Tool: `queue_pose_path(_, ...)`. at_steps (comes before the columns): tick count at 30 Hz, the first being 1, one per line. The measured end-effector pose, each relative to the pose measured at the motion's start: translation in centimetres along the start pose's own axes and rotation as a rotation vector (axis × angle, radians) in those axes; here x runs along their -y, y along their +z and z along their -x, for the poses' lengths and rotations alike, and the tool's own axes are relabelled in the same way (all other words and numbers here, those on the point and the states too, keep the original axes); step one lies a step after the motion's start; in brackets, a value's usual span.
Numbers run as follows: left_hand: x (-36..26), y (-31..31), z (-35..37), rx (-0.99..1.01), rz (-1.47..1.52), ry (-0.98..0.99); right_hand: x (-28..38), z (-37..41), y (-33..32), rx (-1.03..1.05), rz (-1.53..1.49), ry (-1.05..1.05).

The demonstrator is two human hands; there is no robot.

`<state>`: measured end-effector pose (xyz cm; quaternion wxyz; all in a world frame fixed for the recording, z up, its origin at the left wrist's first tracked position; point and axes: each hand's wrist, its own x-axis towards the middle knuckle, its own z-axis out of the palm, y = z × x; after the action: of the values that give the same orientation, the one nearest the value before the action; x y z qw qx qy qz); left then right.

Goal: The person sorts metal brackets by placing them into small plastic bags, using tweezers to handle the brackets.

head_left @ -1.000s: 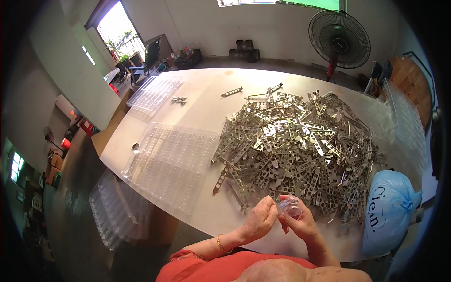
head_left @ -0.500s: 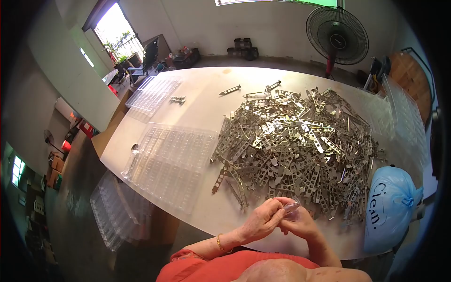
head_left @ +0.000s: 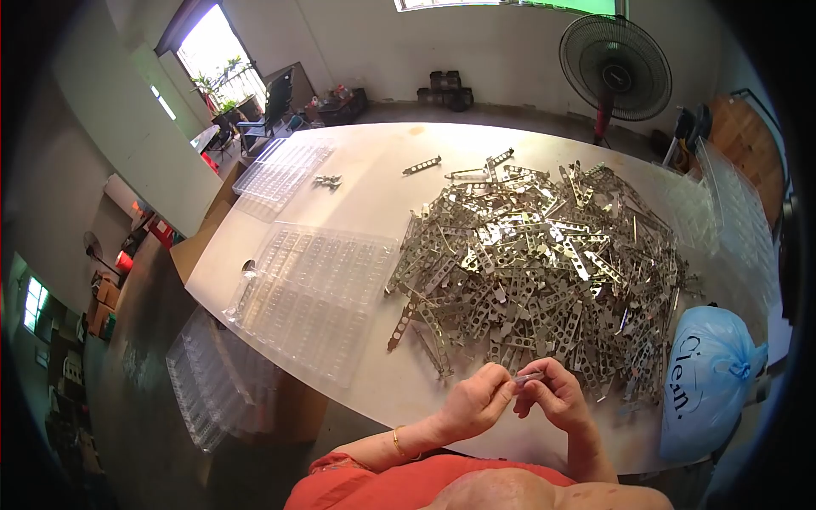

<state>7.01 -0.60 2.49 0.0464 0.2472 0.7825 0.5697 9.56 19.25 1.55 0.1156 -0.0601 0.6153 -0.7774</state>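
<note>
My left hand (head_left: 478,399) and my right hand (head_left: 554,397) meet at the table's near edge, just below a big heap of flat metal strips with round holes (head_left: 544,272). Between the fingertips of both hands is a small shiny metal piece (head_left: 530,376); its exact shape is partly hidden by the fingers. Both hands are closed in a pinch on it. Left of the heap lies a clear plastic tray (head_left: 314,289) with rows of small hollows.
A blue bag marked "Clean" (head_left: 710,378) sits at the right edge. Another clear tray (head_left: 280,174) and small metal pieces (head_left: 327,181) lie at the back left. More trays (head_left: 217,382) stand below the table's left edge. A fan (head_left: 615,72) stands behind.
The right hand's fingers have shifted up and opened out somewhat around the small piece, which now shows flatter between the hands. The view has shifted slightly.
</note>
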Motion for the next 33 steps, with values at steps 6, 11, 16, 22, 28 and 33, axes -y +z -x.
queue_pose_path(6,0.1,-0.8,0.1,0.123,0.010,-0.069,0.6,0.3,-0.7,0.125,0.118,0.080)
queue_pose_path(11,0.2,-0.7,0.0,0.088,-0.166,0.087,-0.3,0.2,-0.5,0.033,0.224,0.012)
queue_pose_path(16,0.7,-0.9,0.3,0.093,-0.199,0.077,-0.3,0.2,-0.2,0.006,0.195,0.002)
queue_pose_path(22,0.6,-1.2,0.8,0.093,-0.186,0.083,-1.0,0.0,0.3,-0.029,0.293,-0.123)
queue_pose_path(28,0.1,-1.6,1.0,0.058,-0.162,0.043,-0.3,0.0,0.7,-0.067,0.299,-0.127)
queue_pose_path(33,0.4,-1.9,0.7,0.012,-0.224,0.035,-0.4,-0.1,0.4,-0.107,0.191,-0.062)
